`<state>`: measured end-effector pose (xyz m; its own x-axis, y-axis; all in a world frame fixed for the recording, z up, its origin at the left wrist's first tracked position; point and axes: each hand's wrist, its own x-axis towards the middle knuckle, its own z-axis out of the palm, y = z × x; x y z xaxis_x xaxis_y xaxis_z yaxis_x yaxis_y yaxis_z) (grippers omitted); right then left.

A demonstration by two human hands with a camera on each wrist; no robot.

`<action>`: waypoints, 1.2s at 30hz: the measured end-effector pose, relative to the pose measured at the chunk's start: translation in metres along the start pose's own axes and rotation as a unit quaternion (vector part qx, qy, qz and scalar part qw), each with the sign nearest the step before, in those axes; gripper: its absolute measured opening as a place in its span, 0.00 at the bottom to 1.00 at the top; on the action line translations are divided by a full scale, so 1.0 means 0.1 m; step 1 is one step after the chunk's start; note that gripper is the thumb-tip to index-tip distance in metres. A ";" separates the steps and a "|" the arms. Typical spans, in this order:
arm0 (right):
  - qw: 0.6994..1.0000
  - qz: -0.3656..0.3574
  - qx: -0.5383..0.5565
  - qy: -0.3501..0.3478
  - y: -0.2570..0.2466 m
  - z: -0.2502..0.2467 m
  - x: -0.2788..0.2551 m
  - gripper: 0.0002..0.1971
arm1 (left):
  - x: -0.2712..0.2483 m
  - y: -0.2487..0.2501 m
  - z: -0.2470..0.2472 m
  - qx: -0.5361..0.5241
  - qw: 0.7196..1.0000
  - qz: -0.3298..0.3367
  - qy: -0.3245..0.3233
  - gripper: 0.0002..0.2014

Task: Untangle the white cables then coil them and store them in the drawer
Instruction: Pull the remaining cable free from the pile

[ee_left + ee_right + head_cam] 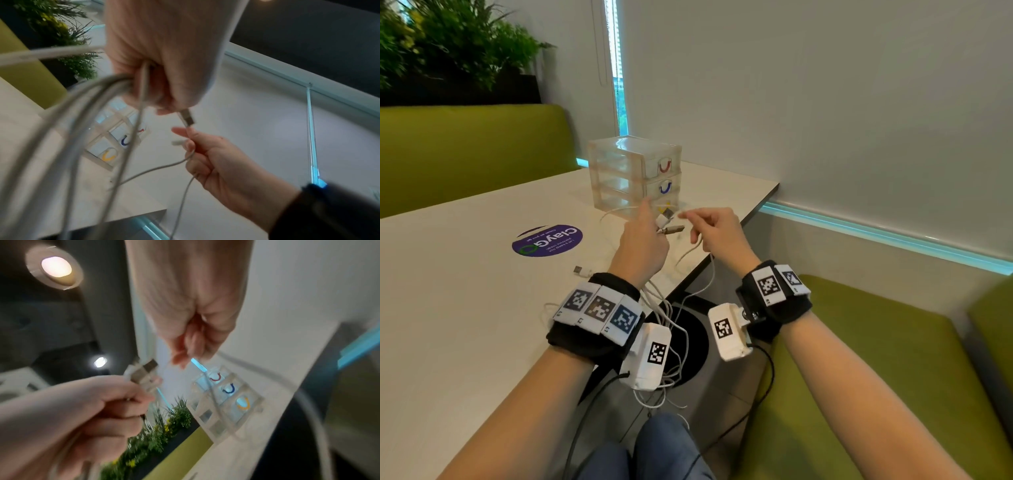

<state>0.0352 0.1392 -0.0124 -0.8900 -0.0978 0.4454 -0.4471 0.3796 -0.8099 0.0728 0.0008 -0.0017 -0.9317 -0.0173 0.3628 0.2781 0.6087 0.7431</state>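
Observation:
Several white cables (pixel 671 325) hang in a tangle from my left hand (pixel 654 221) over the table edge down to my lap. That hand grips the bundle (pixel 115 97), and two USB plugs (pixel 668 222) stick out past its fingers, also clear in the right wrist view (pixel 144 371). Just to the right, my right hand (pixel 688 216) pinches a thin white cable end (pixel 179 142) between thumb and forefinger, and its cable drops away below. One loose plug (pixel 582 271) lies on the table. The clear drawer unit (pixel 635 174) stands behind both hands, all three drawers closed.
A white table (pixel 465 308) carries a round purple sticker (pixel 547 240). Green bench seats (pixel 859 342) run along the right and the far left. A wall stands close on the right, plants at back left. The table's black round base (pixel 691 337) lies below the hanging cables.

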 end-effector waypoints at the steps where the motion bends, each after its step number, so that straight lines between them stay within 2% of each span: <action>1: 0.999 0.012 -0.007 0.049 0.03 0.01 0.04 0.11 | -0.02 0.02 0.00 -0.011 0.999 0.041 -0.004 0.29; 3: 0.994 0.024 -0.036 0.097 0.04 0.07 0.08 0.11 | -0.07 0.05 0.03 -0.030 0.993 0.112 -0.016 0.27; 4: 0.995 0.021 -0.061 0.077 0.03 0.11 0.09 0.13 | -0.09 0.07 0.04 -0.041 0.990 0.133 -0.019 0.23; 6: 0.991 0.019 -0.130 -0.038 0.01 0.20 0.09 0.12 | -0.08 0.09 0.07 -0.064 0.987 0.144 -0.009 0.13; 8: 0.969 0.037 -0.193 -0.153 -0.05 0.22 0.06 0.12 | -0.06 0.10 0.10 -0.077 0.988 0.136 0.017 0.07; 9: 0.966 0.045 -0.193 -0.164 -0.07 0.18 0.05 0.14 | -0.05 0.11 0.11 -0.081 0.988 0.127 0.034 0.06; 10: 0.974 0.044 -0.174 -0.138 -0.08 0.14 0.03 0.14 | -0.04 0.11 0.13 -0.087 0.988 0.117 0.051 0.06; 12: 0.992 -0.008 -0.128 -0.021 -0.08 0.04 -0.02 0.12 | -0.03 0.12 0.18 -0.107 0.988 0.087 0.070 0.06; 15: 0.985 -0.047 -0.084 0.142 0.01 -0.05 -0.12 0.11 | -0.01 0.07 0.33 -0.164 0.986 0.009 0.043 0.09; 18: 0.974 -0.060 0.022 0.216 0.04 -0.02 -0.30 0.10 | -0.04 0.08 0.42 -0.233 0.972 -0.009 0.025 0.14; 22: 0.977 -0.119 0.079 0.160 0.09 0.08 -0.56 0.15 | -0.10 0.18 0.45 -0.266 0.963 0.031 0.005 0.19; 26: 0.983 -0.104 0.091 0.124 0.12 0.03 -0.61 0.16 | -0.11 0.18 0.50 -0.237 0.969 0.061 0.020 0.15; 29: 0.992 -0.094 0.058 0.067 0.17 0.02 -0.75 0.10 | -0.09 0.19 0.53 -0.217 0.972 0.066 0.060 0.10; 31: 0.995 -0.062 0.070 0.030 0.35 0.04 -0.88 0.03 | -0.02 0.18 0.49 -0.226 0.969 0.053 0.086 0.13; 33: 0.997 0.001 0.078 -0.010 0.57 0.02 -1.01 0.11 | 0.03 0.17 0.41 -0.240 0.964 0.042 0.105 0.15; 35: 0.998 0.042 0.023 -0.041 0.71 -0.02 -1.04 0.17 | 0.02 0.17 0.37 -0.234 0.966 0.056 0.094 0.16; 36: 0.998 0.045 -0.022 -0.041 0.75 -0.05 -1.00 0.17 | 0.00 0.17 0.38 -0.227 0.968 0.062 0.083 0.17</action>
<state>0.0914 0.1817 -0.1156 -0.9316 -0.1352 0.3375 -0.3620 0.4300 -0.8271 0.0689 0.0410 -0.0102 -0.8452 -0.1162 0.5217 0.4940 0.2027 0.8455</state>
